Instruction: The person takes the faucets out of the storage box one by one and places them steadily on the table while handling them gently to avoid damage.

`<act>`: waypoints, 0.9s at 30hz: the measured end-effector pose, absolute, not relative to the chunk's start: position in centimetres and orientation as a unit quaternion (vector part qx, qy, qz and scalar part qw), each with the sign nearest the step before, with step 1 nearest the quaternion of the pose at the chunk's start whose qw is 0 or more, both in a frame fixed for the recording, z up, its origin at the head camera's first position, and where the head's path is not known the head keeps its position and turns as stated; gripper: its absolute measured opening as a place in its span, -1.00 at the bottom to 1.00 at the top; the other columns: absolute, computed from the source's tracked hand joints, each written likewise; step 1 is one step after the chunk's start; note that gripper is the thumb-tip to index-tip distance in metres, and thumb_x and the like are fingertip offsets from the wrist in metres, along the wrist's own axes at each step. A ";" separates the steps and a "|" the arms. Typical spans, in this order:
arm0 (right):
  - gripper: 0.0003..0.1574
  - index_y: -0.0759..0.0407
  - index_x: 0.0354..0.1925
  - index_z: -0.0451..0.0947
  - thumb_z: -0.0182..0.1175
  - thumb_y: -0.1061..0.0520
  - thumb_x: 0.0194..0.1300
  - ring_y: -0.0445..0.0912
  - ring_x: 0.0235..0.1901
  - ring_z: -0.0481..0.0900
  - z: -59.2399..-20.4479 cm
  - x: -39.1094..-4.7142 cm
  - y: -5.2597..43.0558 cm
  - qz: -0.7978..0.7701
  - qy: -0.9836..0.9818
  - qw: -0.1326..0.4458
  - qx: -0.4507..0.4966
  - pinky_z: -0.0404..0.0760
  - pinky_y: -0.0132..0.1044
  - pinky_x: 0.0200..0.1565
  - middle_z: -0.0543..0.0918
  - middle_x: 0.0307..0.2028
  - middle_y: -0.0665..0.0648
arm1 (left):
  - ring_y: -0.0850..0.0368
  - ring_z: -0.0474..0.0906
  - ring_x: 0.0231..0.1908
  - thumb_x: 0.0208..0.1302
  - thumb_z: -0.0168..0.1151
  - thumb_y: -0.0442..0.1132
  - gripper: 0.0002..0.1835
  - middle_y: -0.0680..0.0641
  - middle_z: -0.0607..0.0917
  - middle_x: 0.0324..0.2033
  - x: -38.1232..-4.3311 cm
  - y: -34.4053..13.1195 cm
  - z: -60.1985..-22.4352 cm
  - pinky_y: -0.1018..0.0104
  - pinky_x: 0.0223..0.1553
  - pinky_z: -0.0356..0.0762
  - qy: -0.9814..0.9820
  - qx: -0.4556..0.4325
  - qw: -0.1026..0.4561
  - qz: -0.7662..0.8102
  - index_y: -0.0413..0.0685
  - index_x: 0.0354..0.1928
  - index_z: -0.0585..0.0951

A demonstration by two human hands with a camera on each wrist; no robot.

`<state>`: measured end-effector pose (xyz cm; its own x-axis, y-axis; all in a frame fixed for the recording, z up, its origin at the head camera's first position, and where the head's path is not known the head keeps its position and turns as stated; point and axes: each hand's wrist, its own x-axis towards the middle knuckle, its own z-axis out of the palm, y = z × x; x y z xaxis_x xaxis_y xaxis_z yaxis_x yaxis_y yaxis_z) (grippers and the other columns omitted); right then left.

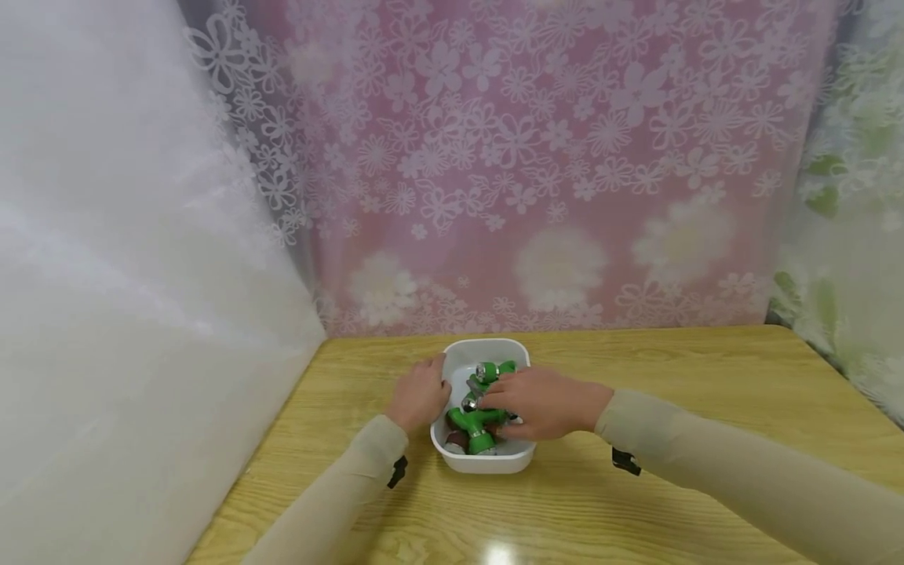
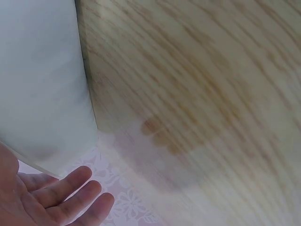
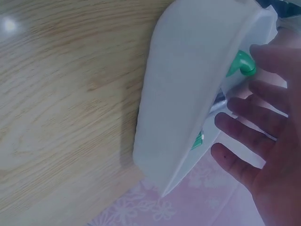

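Observation:
A white plastic tub (image 1: pixel 487 464) stands on the table, with several green pipe fittings (image 1: pixel 487 418) with silvery metal ends lying inside. A dark brown piece (image 1: pixel 457 438) shows among them near the tub's front. My left hand (image 1: pixel 418 396) rests at the tub's left rim; in the left wrist view its fingers (image 2: pixel 70 183) are loosely bent, with nothing in them. Over the tub's right side reaches my right hand (image 1: pixel 547 402), fingers spread above the fittings. The right wrist view shows these fingers (image 3: pixel 249 117) slightly apart, gripping nothing visible. The palm hides part of the pile.
The light wooden table (image 1: pixel 671 447) extends on both sides of the tub. A pink flowered curtain (image 1: pixel 530 196) hangs behind it, a white sheet (image 1: pixel 141 275) on the left, and a leaf-patterned curtain (image 1: pixel 847 235) on the right.

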<state>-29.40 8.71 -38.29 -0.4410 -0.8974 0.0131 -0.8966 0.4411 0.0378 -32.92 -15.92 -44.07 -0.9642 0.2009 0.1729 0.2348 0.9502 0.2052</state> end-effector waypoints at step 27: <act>-0.43 -0.30 0.24 0.55 0.36 0.03 0.27 -0.14 0.15 0.47 -39.2 -29.6 4.8 -0.080 -0.817 -0.007 0.571 0.55 -0.15 0.04 0.57 0.18 -0.09 | -0.14 0.60 0.12 0.49 0.02 -0.16 -0.43 -0.26 0.62 0.16 -33.1 -15.9 -44.2 -0.05 -0.03 0.65 -0.985 -0.124 0.076 -0.098 -0.17 0.47 0.29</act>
